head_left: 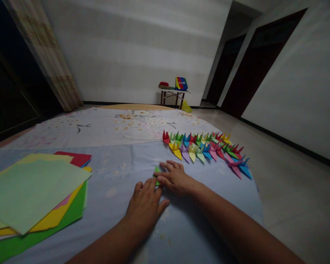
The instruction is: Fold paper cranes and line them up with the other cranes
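Observation:
A small piece of folded green paper lies on the tablecloth, partly hidden under my fingers. My right hand reaches over it from the right, thumb and index finger close together on the paper and the other fingers extended past it. From the near side, my left hand rests palm down, fingertips at the paper's lower edge and thumb held apart. Beyond my right hand stand folded paper cranes in many colours, set in rows.
A stack of coloured paper sheets lies to the left, pale green on top. A floral cloth covers the round table's far part. By the back wall stands a small table with a colourful box; a yellow bag is beneath.

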A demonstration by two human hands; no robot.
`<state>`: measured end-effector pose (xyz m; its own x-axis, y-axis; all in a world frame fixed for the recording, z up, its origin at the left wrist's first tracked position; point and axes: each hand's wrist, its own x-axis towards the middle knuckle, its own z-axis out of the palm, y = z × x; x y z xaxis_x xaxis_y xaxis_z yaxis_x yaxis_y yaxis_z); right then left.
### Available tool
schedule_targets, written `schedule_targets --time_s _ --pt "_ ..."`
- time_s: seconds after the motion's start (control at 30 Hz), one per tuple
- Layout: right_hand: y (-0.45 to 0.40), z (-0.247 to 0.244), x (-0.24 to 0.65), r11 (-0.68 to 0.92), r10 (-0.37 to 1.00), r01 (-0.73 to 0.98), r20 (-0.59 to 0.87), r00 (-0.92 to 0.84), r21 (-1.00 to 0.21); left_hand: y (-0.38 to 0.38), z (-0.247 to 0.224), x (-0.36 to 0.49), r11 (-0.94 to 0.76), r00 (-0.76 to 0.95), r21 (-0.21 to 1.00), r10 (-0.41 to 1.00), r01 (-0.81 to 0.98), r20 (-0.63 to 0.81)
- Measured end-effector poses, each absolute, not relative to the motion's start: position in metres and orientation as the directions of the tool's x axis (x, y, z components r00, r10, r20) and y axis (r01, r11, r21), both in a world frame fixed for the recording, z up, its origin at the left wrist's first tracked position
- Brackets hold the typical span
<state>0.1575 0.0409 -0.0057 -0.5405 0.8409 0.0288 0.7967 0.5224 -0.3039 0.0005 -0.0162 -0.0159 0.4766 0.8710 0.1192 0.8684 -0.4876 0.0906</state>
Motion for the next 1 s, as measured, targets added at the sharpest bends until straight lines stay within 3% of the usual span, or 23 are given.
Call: schedule_targets --time_s 0.43,0.7,1.0 --pt "0.059 -0.017 0.155 0.453 0.892 0.875 0.085 -0.445 -0.170 -0.014 -0.010 0.000 -0.456 0.448 0.111 0.890 0.883 0.091" --pt "0.063 -0.011 0.164 0.433 0.901 0.887 0.083 -0.425 -0.158 -0.014 -0.008 -0.001 -0.454 0.446 0.133 0.891 0.881 0.087" --pt "0.070 -0.019 0.154 0.324 0.946 0.935 0.017 -0.325 -0.144 -0.021 -0.010 0.004 -0.403 0.415 0.137 0.907 0.905 -0.078"
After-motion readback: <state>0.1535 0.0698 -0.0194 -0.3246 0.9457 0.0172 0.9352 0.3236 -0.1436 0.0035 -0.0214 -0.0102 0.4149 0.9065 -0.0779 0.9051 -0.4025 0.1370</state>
